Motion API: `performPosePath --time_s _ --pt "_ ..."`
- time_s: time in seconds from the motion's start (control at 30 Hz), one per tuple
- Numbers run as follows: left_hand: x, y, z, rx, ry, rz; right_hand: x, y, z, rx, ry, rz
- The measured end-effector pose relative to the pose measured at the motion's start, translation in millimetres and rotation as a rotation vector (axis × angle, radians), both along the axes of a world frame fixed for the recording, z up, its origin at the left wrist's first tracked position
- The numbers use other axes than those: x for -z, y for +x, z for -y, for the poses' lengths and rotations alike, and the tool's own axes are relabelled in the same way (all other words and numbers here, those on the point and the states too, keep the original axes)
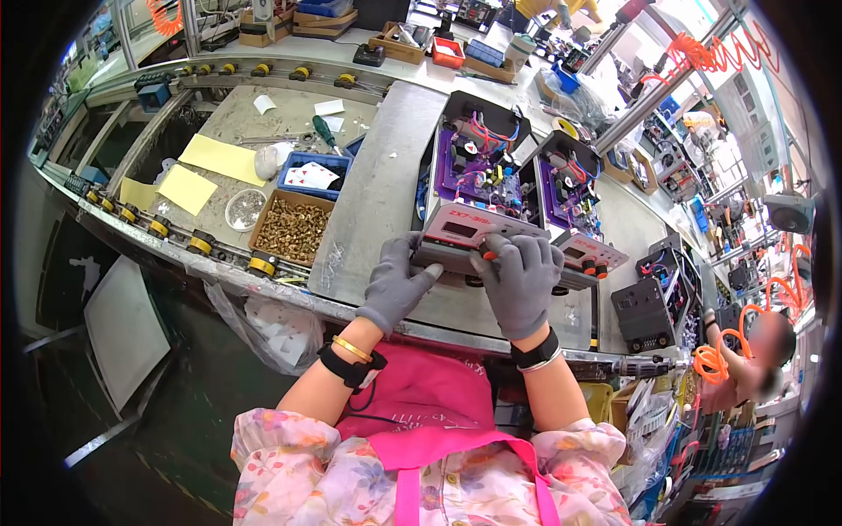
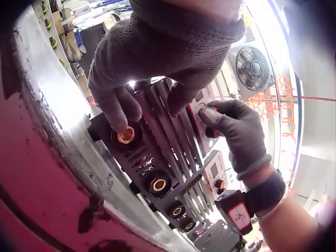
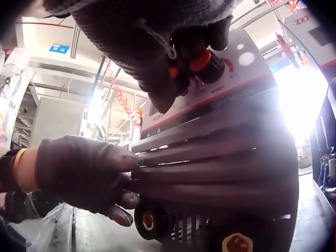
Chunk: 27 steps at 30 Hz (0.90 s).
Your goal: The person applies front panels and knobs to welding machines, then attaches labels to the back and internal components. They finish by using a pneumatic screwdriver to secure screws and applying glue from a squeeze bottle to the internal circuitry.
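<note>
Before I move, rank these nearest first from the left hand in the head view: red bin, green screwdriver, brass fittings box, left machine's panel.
1. Left machine's panel: just right of the left hand.
2. Brass fittings box: left.
3. Green screwdriver: left, beyond the box.
4. Red bin: ahead, far across.

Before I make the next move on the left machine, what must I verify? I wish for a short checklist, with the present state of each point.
1. Both hands gloved: ok.
2. Left hand supporting the left machine: ok, its fingers are at the lower front.
3. Right hand at the control knobs: ok.
4. Knobs fully tight: cannot tell; the pictures do not show tightness.
5. Left machine covered on top: not ok, its circuit board is exposed.
6. Green screwdriver away from the hands: ok, it lies across the bench.
</note>
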<state>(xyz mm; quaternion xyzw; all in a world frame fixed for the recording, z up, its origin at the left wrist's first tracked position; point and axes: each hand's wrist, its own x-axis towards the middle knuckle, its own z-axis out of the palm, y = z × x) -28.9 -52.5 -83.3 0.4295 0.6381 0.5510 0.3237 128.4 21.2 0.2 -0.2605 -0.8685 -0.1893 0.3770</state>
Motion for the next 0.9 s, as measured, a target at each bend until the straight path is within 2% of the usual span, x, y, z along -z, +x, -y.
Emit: performPosePath --time_s 0.5,0.67,0.87,0.9 --pt "17 -2 -7 -0.027 0.01 0.0 8 -5 -1 0.011 0.083 0.009" --pt "10 -1 -4 -0.04 -0.014 0.002 6 -4 -4 -0.03 0.103 0.05" --pt "22 0 -9 -0.033 0.029 0.035 -6 -10 5 0.041 -0.028 0.108" --pt "23 -1 -10 -0.029 0.023 0.055 -2 -9 3 0.033 0.013 0.081"
